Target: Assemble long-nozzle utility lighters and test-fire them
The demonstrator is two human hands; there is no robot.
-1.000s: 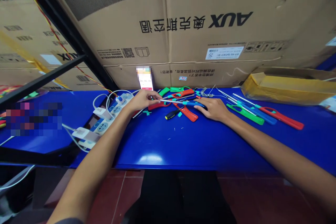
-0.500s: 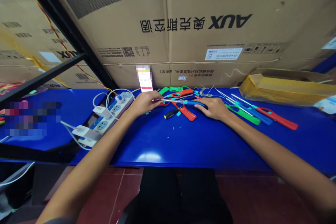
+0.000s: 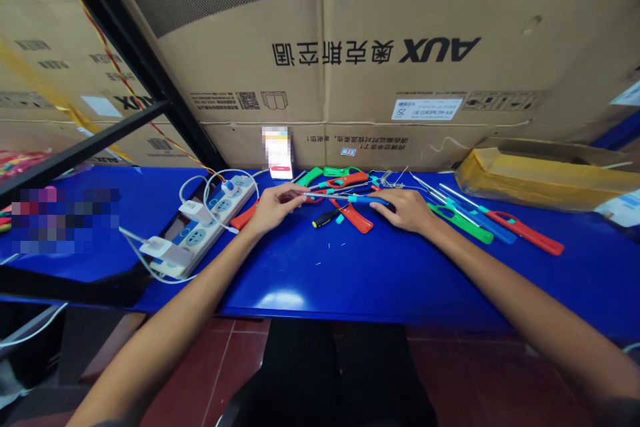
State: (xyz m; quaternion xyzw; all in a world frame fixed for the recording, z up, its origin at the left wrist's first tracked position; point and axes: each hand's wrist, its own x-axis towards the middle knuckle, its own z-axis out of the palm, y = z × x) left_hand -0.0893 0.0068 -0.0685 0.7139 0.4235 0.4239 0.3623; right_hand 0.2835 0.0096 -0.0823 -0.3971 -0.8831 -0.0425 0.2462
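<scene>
My right hand (image 3: 407, 208) is wrapped round the blue handle of a long-necked lighter (image 3: 367, 199), its metal tube pointing left. My left hand (image 3: 274, 207) has its fingers pinched at the far tip of that tube. Beneath and behind the tube lie red lighters (image 3: 359, 217) and green lighters (image 3: 345, 171), some overlapping. A screwdriver (image 3: 326, 218) with a black and yellow handle rests just in front of them. Right of my right hand, green, blue and red lighters (image 3: 525, 230) lie side by side, tubes pointing away.
A white power strip (image 3: 203, 230) with chargers and cables lies left of my left hand. One lit phone (image 3: 279, 155) leans against the big cardboard box (image 3: 340, 0). A yellow-taped carton (image 3: 540, 177) stands back right. Tiny pins (image 3: 329, 246) lie on the blue table (image 3: 380, 280).
My left hand has shifted slightly nearer to me and left, uncovering a red lighter by the power strip. The dark shiny piece at its fingertips no longer shows. My right hand stays on the handle.
</scene>
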